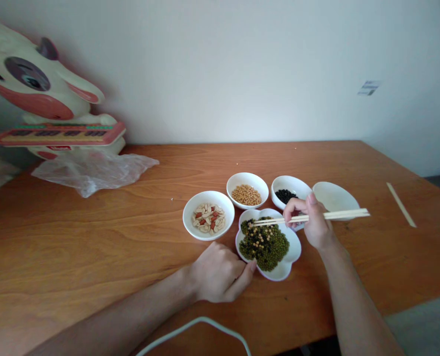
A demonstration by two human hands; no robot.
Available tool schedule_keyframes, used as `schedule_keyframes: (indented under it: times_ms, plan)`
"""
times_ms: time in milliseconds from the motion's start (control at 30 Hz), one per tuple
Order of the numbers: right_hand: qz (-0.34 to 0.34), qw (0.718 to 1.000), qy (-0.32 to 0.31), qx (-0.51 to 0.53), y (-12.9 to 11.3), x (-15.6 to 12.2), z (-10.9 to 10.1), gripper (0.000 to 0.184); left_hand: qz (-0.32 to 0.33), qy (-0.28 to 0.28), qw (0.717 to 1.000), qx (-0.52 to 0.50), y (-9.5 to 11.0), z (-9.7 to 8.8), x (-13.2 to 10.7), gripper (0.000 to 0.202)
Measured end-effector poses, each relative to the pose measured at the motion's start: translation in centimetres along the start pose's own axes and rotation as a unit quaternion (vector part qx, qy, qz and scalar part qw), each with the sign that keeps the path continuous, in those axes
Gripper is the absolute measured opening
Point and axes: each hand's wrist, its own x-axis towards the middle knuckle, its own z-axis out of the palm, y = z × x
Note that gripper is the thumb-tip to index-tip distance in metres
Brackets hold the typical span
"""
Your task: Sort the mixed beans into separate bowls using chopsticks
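Observation:
My right hand [314,223] is closed around a pair of pale chopsticks [344,214]. Their tips touch the mixed beans in a white flower-shaped dish [293,247]. Green mung beans [277,244], black beans and yellow soybeans lie together in it. With curled fingers, my left hand [221,274] grips the dish's near left rim, thumb on the edge. Behind the dish stand a bowl of soybeans [246,195] and a bowl of black beans [285,195], the second partly hidden by my right hand. Peanuts [208,218] fill the bottom of a white bowl on the left.
Another white bowl [334,195] is at the right, behind the chopsticks. A pale flat strip [401,204] lies farther right. At the back left are a cow-shaped toy keyboard [62,133] and a crumpled clear plastic bag [93,170]. A white cable [201,320] loops at the front edge.

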Motion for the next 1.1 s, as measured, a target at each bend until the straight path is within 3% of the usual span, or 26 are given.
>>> schedule_keyframes:
  times_ms: [433, 667, 833, 1100]
  plan:
    - [-0.051, 0.994, -0.07, -0.069, -1.4, 1.7, 0.6, 0.079, -0.002, -0.012, 1.0, 0.019, 0.3, 0.2, -0.3, 0.051]
    - [-0.069, 0.997, -0.026, -0.02, 0.4, 0.3, 0.5, 0.081, -0.004, -0.022, 1.0, 0.006, 0.3, 0.1, -0.4, 0.049]
    - [-0.038, 0.999, -0.003, 0.018, 1.4, -0.5, 0.5, 0.081, -0.006, -0.022, 1.0, -0.013, 0.2, -0.1, -0.5, 0.047]
    - [-0.019, 0.999, 0.025, 0.029, 0.8, -0.8, -0.2, 0.083, -0.018, -0.023, 0.998, -0.05, 0.1, -0.5, -0.4, 0.047]
